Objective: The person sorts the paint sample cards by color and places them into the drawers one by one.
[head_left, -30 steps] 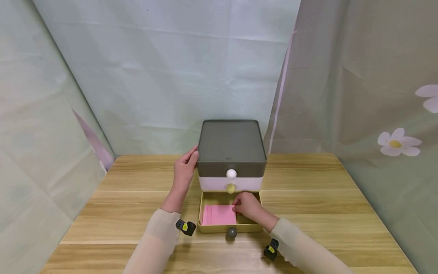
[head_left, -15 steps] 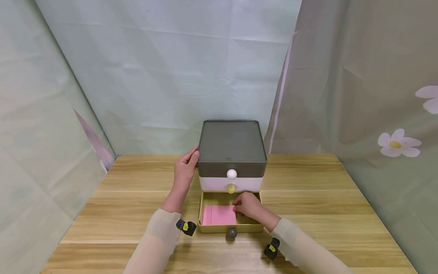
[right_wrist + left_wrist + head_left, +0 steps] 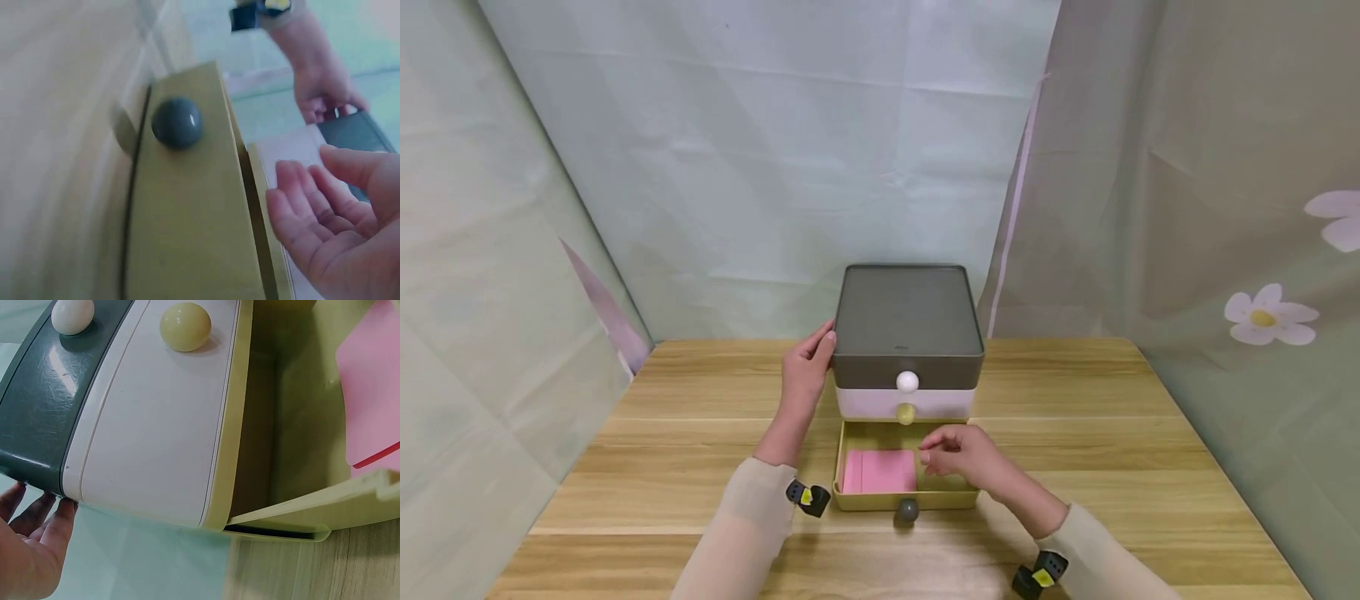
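A small drawer unit (image 3: 907, 321) with a grey top stands at the table's middle. Its yellow bottom drawer (image 3: 925, 500) is pulled out, with a pink pad of paper (image 3: 880, 471) lying flat in its left half. My left hand (image 3: 805, 371) rests flat against the unit's left side, fingers fairly straight (image 3: 31, 550). My right hand (image 3: 958, 454) hovers over the drawer's right half, just right of the pad, fingers relaxed and holding nothing (image 3: 331, 219). The drawer's grey knob (image 3: 177, 122) faces me.
The unit's two upper drawers are closed, with a white knob (image 3: 907, 382) above a yellow knob (image 3: 906, 412). The wooden table (image 3: 1112, 433) is fenced by cloth walls at the back and on both sides.
My right hand has lifted off the pink pad and drawn back to the right, its wrist swinging outward. The left hand and the drawer have stayed put.
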